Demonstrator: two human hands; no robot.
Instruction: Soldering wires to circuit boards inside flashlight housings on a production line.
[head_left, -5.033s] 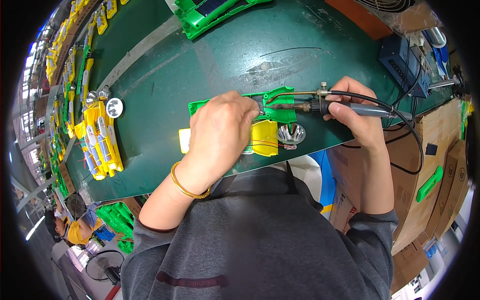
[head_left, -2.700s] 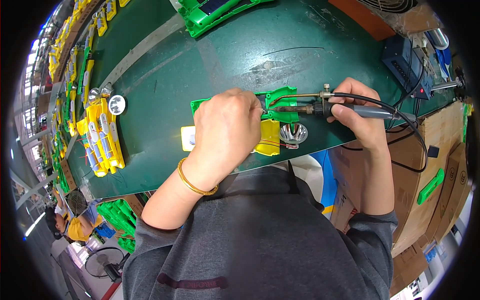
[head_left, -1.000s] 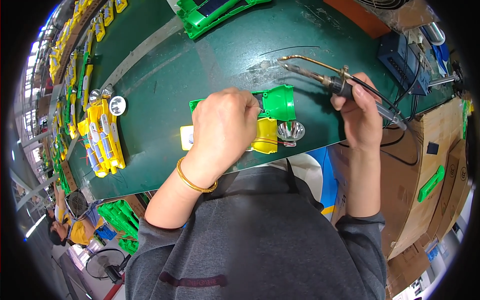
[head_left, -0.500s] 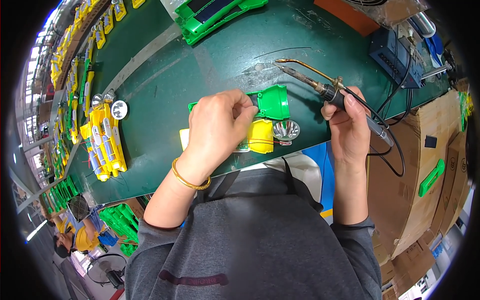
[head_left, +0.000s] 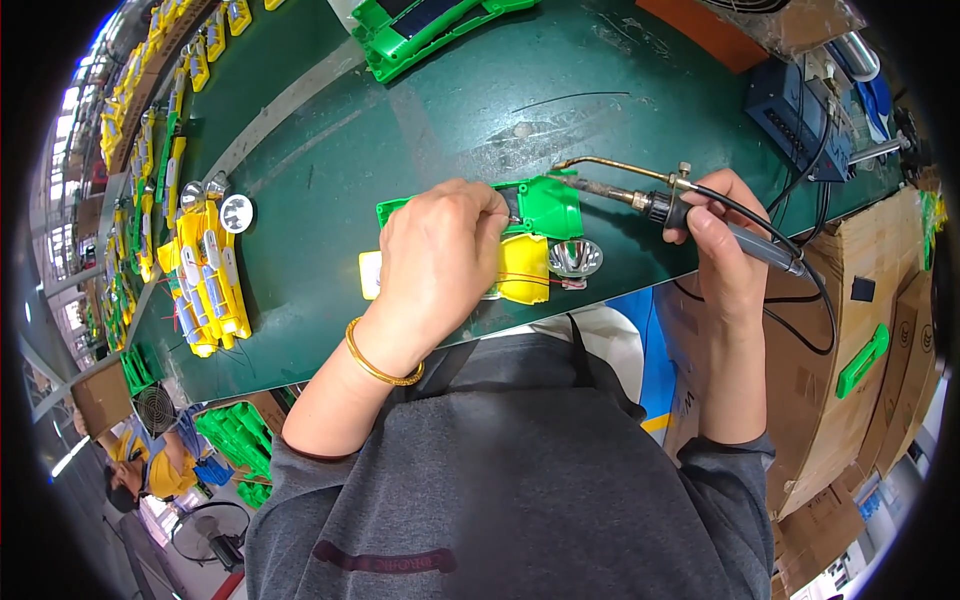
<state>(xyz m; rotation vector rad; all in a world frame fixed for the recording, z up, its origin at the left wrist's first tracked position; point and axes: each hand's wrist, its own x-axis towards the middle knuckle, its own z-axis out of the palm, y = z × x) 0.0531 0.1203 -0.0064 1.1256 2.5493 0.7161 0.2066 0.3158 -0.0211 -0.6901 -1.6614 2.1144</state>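
In my right hand (head_left: 728, 245) is a soldering iron (head_left: 655, 207) with a thin brass feed tube (head_left: 615, 163) fixed alongside. Its tip points left, at the far edge of a green plastic housing (head_left: 553, 205); whether they touch I cannot tell. My left hand (head_left: 440, 245) lies over the left part of that housing, thumb and fingers pinched together at a dark panel inside it. What the fingers hold is hidden. Just nearer to me is a yellow lamp housing (head_left: 525, 280) with red wires, partly under my left hand. A round silver reflector (head_left: 575, 258) sits at its right end.
Yellow lamp assemblies (head_left: 208, 280) with reflectors are stacked on the left of the green table (head_left: 310, 200). Another green housing (head_left: 420, 45) lies at the far edge. A blue soldering station (head_left: 795, 115) stands far right, its cables trailing. Cardboard boxes (head_left: 800, 400) fill the right side.
My right hand has shifted right and slightly nearer, and the iron now lies flatter with its tip by the green housing. My left hand stays over the housing, fingers still pinched.
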